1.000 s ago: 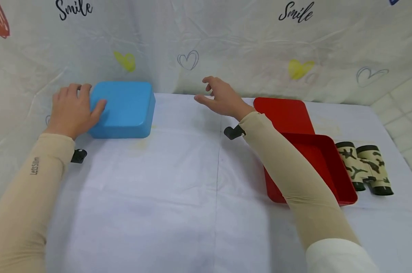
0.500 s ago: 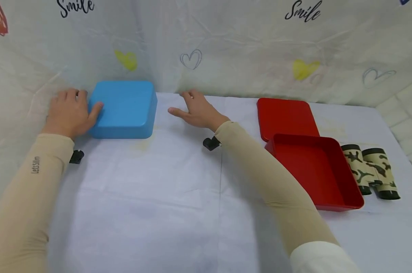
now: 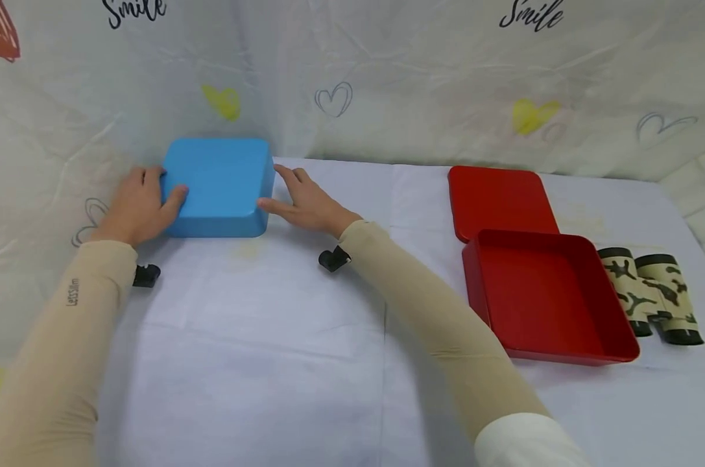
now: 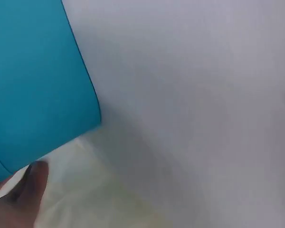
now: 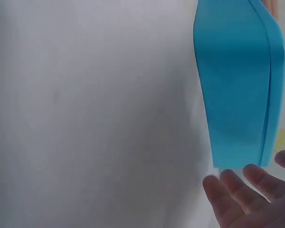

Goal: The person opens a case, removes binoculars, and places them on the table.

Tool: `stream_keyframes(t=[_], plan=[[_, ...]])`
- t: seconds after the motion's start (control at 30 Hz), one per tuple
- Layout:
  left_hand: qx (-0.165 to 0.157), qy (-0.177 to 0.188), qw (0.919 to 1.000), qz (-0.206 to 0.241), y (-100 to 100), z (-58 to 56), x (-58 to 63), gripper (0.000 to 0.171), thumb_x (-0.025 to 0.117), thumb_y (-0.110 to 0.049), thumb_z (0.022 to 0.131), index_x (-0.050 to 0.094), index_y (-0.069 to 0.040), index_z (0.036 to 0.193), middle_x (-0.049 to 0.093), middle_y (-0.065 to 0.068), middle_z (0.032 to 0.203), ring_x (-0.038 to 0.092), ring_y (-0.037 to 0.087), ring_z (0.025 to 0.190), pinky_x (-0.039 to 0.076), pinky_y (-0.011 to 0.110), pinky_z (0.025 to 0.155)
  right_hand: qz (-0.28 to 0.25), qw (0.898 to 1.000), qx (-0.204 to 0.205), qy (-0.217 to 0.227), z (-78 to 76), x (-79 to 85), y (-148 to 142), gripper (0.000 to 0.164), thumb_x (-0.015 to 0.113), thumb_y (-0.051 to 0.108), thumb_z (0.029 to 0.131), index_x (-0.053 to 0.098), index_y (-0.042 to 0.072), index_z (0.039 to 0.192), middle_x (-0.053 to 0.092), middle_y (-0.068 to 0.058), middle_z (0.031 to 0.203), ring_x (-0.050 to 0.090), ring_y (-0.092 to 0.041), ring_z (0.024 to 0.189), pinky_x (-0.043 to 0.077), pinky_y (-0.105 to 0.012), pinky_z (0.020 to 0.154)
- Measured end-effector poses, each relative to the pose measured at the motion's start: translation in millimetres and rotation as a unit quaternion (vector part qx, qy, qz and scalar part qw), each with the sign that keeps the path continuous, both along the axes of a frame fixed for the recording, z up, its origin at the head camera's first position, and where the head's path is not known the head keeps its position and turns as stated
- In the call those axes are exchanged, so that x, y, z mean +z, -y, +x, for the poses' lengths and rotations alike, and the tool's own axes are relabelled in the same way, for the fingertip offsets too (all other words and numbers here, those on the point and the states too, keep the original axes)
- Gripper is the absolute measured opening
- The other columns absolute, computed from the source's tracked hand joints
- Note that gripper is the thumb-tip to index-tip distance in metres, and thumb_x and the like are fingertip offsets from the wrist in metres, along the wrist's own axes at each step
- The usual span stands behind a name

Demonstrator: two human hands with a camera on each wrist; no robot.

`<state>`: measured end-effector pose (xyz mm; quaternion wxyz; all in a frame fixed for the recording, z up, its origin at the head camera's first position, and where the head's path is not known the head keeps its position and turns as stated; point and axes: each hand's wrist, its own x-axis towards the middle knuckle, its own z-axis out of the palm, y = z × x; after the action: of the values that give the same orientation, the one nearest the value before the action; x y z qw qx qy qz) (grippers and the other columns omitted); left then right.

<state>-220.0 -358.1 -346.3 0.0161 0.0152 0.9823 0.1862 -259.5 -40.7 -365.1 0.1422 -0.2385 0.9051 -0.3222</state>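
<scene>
Relaxed left hand (image 3: pixel 141 207) at the left side of a closed blue box (image 3: pixel 218 181), thumb laid over the edge of the top, fingers loosely bent along the side. Opposite, an open right hand (image 3: pixel 310 204), fingers stretched out, thumb by the near right corner; in the right wrist view, fingertips right at the box's edge, too close to tell whether touching. Between both hands, the blue box, flat on a white cloth (image 3: pixel 259 363), near its far edge and towards the left. On both arms, beige sleeves (image 3: pixel 66 350); at the wrists, small black clips (image 3: pixel 146 275). Well apart to the right, a red box (image 3: pixel 550 298), open side up. Just behind, a flat red lid (image 3: pixel 504 201), partly hidden by the box. Close by on the right, camouflage binoculars (image 3: pixel 650 295), lying down. Along the back, a pale sheet (image 3: pixel 387 58) printed with hearts and "Smile"; at far right, pale tiles (image 3: pixel 702 188).
</scene>
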Motion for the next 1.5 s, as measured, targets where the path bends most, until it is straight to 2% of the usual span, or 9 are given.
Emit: stream_keyframes(t=[0.17, 0.33, 0.67, 0.9, 1.17, 1.23, 1.37, 1.43, 1.5], plan=[[0.039, 0.022, 0.9939, 0.101, -1, 5.2, -0.5, 0.096, 0.044, -0.061, 0.102, 0.007, 0.003, 0.163, 0.015, 0.038, 0.164, 0.024, 0.057, 0.149, 0.022, 0.072, 0.122, -0.063, 0.997, -0.007, 0.041, 1.5, -5.1, 11, 0.098, 0.058, 0.069, 0.094, 0.010, 0.025, 0.167, 0.033, -0.008, 0.164, 0.050, -0.018, 0.146, 0.045, -0.040, 0.119], [0.060, 0.031, 0.9841, 0.164, 1, 9.5, -2.7, 0.098, 0.049, -0.062, 0.100, 0.004, -0.002, 0.165, 0.017, 0.032, 0.168, 0.024, 0.053, 0.152, 0.022, 0.071, 0.123, -0.102, 0.992, -0.027, 0.067, 3.1, -7.1, 19, 0.095, 0.062, 0.064, 0.094, 0.012, 0.027, 0.166, 0.039, -0.007, 0.162, 0.054, -0.019, 0.142, 0.048, -0.041, 0.117], [0.086, 0.053, 0.9547, 0.280, 5, 18.5, -9.3, 0.087, 0.057, -0.049, 0.102, 0.010, -0.016, 0.167, 0.012, 0.021, 0.174, 0.020, 0.046, 0.158, 0.024, 0.065, 0.127, -0.166, 0.977, -0.071, 0.112, 6.7, -9.5, 26, 0.097, 0.071, 0.056, 0.090, 0.014, 0.035, 0.165, 0.033, -0.001, 0.168, 0.045, -0.021, 0.152, 0.043, -0.044, 0.122], [0.082, 0.074, 0.9461, 0.304, 12, 23.3, -11.3, 0.083, 0.061, -0.042, 0.101, 0.013, -0.028, 0.167, 0.011, 0.015, 0.176, 0.018, 0.042, 0.160, 0.020, 0.062, 0.130, -0.213, 0.966, -0.069, 0.128, 9.2, -13.1, 27, 0.102, 0.079, 0.045, 0.085, 0.015, 0.036, 0.164, 0.029, 0.000, 0.170, 0.040, -0.023, 0.154, 0.045, -0.046, 0.120], [0.048, 0.103, 0.9422, 0.315, 18, 26.9, -13.0, 0.088, 0.066, -0.039, 0.100, 0.007, -0.039, 0.165, 0.004, 0.009, 0.177, 0.018, 0.043, 0.159, 0.023, 0.061, 0.129, -0.253, 0.953, -0.058, 0.154, 11.0, -15.3, 20, 0.105, 0.084, 0.038, 0.082, 0.017, 0.041, 0.163, 0.026, 0.003, 0.170, 0.036, -0.022, 0.156, 0.044, -0.047, 0.120], [0.039, 0.111, 0.9423, 0.313, 19, 28.6, -13.1, 0.091, 0.067, -0.039, 0.099, 0.004, -0.041, 0.165, 0.003, 0.007, 0.177, 0.020, 0.041, 0.159, 0.027, 0.056, 0.129, -0.268, 0.948, -0.052, 0.166, 11.6, -15.3, 17, 0.106, 0.086, 0.034, 0.081, 0.018, 0.041, 0.163, 0.027, 0.002, 0.170, 0.038, -0.024, 0.155, 0.045, -0.046, 0.120], [0.026, 0.118, 0.9419, 0.313, 19, 31.2, -13.1, 0.094, 0.069, -0.034, 0.099, 0.002, -0.039, 0.165, 0.005, 0.005, 0.177, 0.025, 0.036, 0.157, 0.041, 0.028, 0.120, -0.290, 0.938, -0.045, 0.185, 13.3, -16.0, 13, 0.108, 0.087, 0.026, 0.080, 0.019, 0.041, 0.162, 0.030, -0.001, 0.168, 0.040, -0.027, 0.154, 0.048, -0.045, 0.118], [0.024, 0.121, 0.9417, 0.313, 19, 32.6, -13.4, 0.096, 0.069, -0.034, 0.099, 0.001, -0.037, 0.166, 0.003, 0.005, 0.177, 0.024, 0.037, 0.158, 0.040, 0.027, 0.120, -0.295, 0.935, -0.042, 0.190, 14.4, -17.1, 12, 0.108, 0.088, 0.024, 0.080, 0.020, 0.041, 0.162, 0.030, -0.002, 0.168, 0.040, -0.027, 0.154, 0.048, -0.044, 0.118], [0.025, 0.122, 0.9432, 0.308, 19, 33.9, -13.4, 0.097, 0.069, -0.034, 0.099, 0.000, -0.034, 0.167, 0.003, 0.007, 0.177, 0.024, 0.039, 0.158, 0.037, 0.036, 0.125, -0.298, 0.935, -0.039, 0.190, 16.0, -18.4, 10, 0.109, 0.088, 0.024, 0.080, 0.020, 0.042, 0.162, 0.029, -0.001, 0.168, 0.039, -0.027, 0.155, 0.047, -0.044, 0.118]])
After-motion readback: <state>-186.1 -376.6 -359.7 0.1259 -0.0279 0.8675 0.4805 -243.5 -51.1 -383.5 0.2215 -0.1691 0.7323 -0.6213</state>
